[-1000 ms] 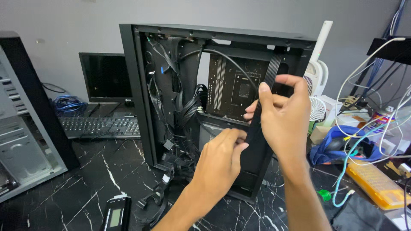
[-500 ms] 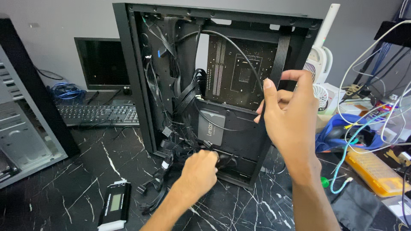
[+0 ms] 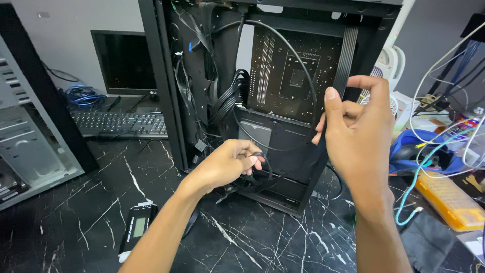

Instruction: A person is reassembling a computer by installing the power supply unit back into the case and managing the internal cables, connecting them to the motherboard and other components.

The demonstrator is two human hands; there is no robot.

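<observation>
A person works at the open back of a black computer case (image 3: 166, 86) standing upright on a dark marble-patterned table (image 3: 283, 237). The right hand (image 3: 358, 136), raised at the case's right edge, pinches a flat black ribbon cable (image 3: 347, 55) between thumb and bent fingers; the ribbed, wide band runs straight up from the grip along the case's frame and drops below it toward the lower corner. The left hand (image 3: 227, 164), lower and nearer the case's middle, is closed around a thin round black cable (image 3: 298, 65), fingers curled shut on it near the bottom panel; this glossy cord loops up in a wide arc across the back of the motherboard (image 3: 293, 76), a matte dark board studded with rows of solder points and showing through the tray's cutout. A bundle of black wires (image 3: 227, 98) hangs just left of the board, above the left hand. On the table near the left forearm lies a small black tester with a pale screen (image 3: 137, 230). Behind the case sit a dark monitor (image 3: 124, 60) and a black keyboard (image 3: 118, 124); a grey metal case (image 3: 30, 146) stands at far left. To the right lie tangled white and teal cables (image 3: 429, 151) and a yellow-orange box (image 3: 449, 199).
</observation>
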